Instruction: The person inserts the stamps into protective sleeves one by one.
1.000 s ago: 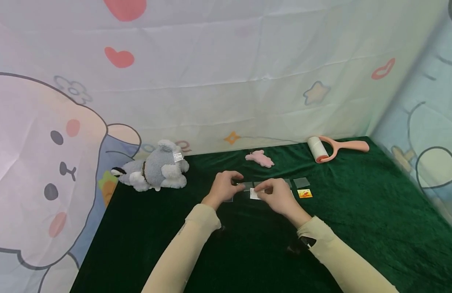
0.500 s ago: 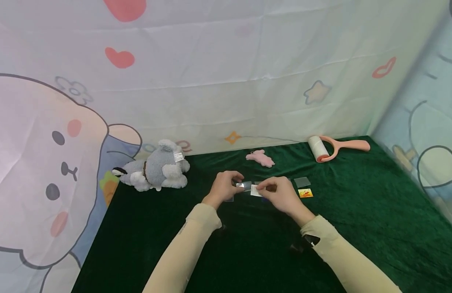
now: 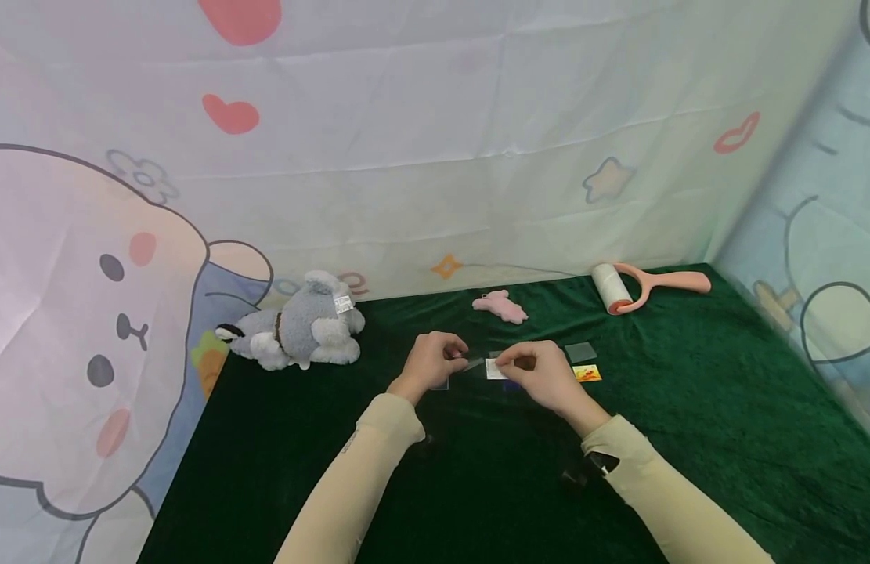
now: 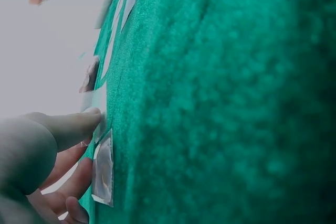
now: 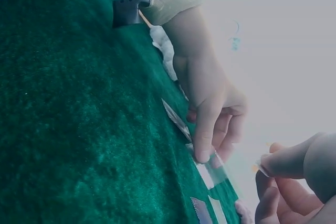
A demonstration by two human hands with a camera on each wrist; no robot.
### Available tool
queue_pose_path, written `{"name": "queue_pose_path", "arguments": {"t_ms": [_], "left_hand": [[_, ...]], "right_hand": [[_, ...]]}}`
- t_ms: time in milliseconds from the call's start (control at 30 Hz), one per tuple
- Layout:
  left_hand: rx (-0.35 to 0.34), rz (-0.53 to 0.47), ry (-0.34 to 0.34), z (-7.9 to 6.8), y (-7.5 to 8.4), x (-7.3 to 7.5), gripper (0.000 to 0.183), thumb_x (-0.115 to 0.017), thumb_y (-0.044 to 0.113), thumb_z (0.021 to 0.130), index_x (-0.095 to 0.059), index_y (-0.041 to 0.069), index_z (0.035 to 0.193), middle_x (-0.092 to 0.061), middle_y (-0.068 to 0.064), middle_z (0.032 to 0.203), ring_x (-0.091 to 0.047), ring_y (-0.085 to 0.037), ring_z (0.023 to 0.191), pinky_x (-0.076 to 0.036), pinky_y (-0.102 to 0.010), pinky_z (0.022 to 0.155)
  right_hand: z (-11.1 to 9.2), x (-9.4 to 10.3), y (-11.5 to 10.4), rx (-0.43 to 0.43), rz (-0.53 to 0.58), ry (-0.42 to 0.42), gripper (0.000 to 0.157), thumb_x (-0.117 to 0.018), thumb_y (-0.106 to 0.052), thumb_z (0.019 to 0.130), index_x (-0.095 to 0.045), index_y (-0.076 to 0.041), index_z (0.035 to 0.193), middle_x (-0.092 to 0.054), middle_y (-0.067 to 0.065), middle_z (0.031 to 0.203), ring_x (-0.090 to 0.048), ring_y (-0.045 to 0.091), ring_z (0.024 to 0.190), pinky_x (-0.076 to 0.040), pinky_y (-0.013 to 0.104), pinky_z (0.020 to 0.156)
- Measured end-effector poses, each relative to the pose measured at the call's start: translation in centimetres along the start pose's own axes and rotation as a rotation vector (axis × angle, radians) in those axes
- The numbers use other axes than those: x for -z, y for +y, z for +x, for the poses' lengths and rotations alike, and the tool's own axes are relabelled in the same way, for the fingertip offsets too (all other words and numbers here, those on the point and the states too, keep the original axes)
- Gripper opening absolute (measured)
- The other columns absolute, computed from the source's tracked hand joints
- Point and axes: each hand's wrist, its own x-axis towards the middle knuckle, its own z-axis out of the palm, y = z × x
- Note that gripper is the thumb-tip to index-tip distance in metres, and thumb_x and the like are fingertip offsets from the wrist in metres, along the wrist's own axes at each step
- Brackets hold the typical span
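Observation:
My left hand (image 3: 431,360) pinches a small clear plastic sleeve (image 3: 473,363) by its edge, just over the green cloth. In the right wrist view, the see-through sleeve (image 5: 217,170) is lifted at the fingertips. A white card (image 3: 493,370) is pinched between thumb and finger of my right hand (image 3: 540,376), close to the right of that sleeve. Beside the left fingers, another clear sleeve (image 4: 103,174) lies flat on the cloth. A dark blue card (image 3: 510,385) shows partly below the right hand. To its right are a yellow card (image 3: 587,373) and a clear sleeve (image 3: 581,352).
At the back lie a pink plush toy (image 3: 501,306) and a lint roller (image 3: 613,288) with a pink handle. A grey plush animal (image 3: 301,321) sits at the back left. Behind the green cloth (image 3: 723,407) hangs a printed fabric wall (image 3: 406,196).
The sleeve at my left fingertips has turned from flat to tilted, almost edge-on. My right hand has shifted slightly right with the white card, uncovering the dark blue card.

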Motion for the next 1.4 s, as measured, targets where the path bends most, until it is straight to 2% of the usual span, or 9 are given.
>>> {"name": "queue_pose_path", "arguments": {"t_ms": [167, 667, 867, 1000, 1233, 1400], "left_hand": [[-0.019, -0.019, 0.010, -0.1, -0.1, 0.4, 0.011, -0.074, 0.018, 0.100, -0.080, 0.013, 0.108, -0.072, 0.001, 0.094, -0.065, -0.017, 0.084, -0.059, -0.037, 0.082], [-0.063, -0.049, 0.077, -0.4, -0.1, 1.2, 0.016, -0.070, 0.026, 0.103, -0.082, 0.015, 0.107, -0.077, 0.002, 0.100, -0.065, -0.015, 0.084, -0.059, -0.034, 0.080], [-0.080, -0.128, 0.101, -1.0, -0.2, 1.8, 0.019, -0.066, 0.024, 0.106, -0.079, 0.010, 0.110, -0.077, 0.003, 0.095, -0.068, -0.015, 0.087, -0.059, -0.040, 0.084], [-0.073, -0.180, 0.114, -1.3, -0.1, 2.1, 0.020, -0.064, 0.024, 0.107, -0.077, 0.010, 0.111, -0.077, 0.006, 0.090, -0.068, -0.015, 0.087, -0.058, -0.042, 0.085], [-0.086, -0.212, 0.114, -1.5, -0.1, 2.2, 0.020, -0.063, 0.024, 0.107, -0.076, 0.008, 0.111, -0.077, 0.006, 0.090, -0.067, -0.016, 0.084, -0.056, -0.040, 0.081], [-0.074, -0.227, 0.079, -1.7, -0.6, 2.0, 0.021, -0.058, 0.025, 0.110, -0.070, 0.009, 0.116, -0.077, 0.005, 0.092, -0.066, -0.018, 0.083, -0.056, -0.040, 0.083]], "right_hand": [[0.1, 0.1, 0.0, 0.006, 0.018, 0.004, 0.012, -0.073, -0.009, 0.100, -0.081, -0.014, 0.108, -0.075, 0.006, 0.113, -0.061, 0.023, 0.089, -0.052, 0.037, 0.083], [0.7, 0.4, 0.2, -0.001, 0.065, -0.011, 0.009, -0.072, -0.014, 0.101, -0.076, -0.011, 0.109, -0.074, 0.007, 0.108, -0.062, 0.023, 0.087, -0.053, 0.036, 0.082], [0.9, 0.4, 0.5, 0.006, 0.070, -0.010, 0.006, -0.073, -0.013, 0.100, -0.073, -0.010, 0.105, -0.073, 0.007, 0.101, -0.062, 0.023, 0.083, -0.054, 0.035, 0.078], [1.0, 0.3, 0.5, 0.006, 0.082, -0.006, 0.006, -0.073, -0.013, 0.100, -0.073, -0.010, 0.105, -0.074, 0.008, 0.102, -0.063, 0.023, 0.083, -0.055, 0.035, 0.079], [1.2, 0.2, 0.3, -0.019, 0.142, -0.024, 0.009, -0.071, -0.012, 0.102, -0.072, -0.007, 0.110, -0.074, 0.012, 0.100, -0.072, 0.023, 0.076, -0.058, 0.032, 0.070], [1.2, 0.1, 0.3, -0.028, 0.151, -0.032, 0.010, -0.068, -0.011, 0.103, -0.071, -0.006, 0.112, -0.074, 0.013, 0.104, -0.073, 0.021, 0.079, -0.058, 0.031, 0.070]]}}
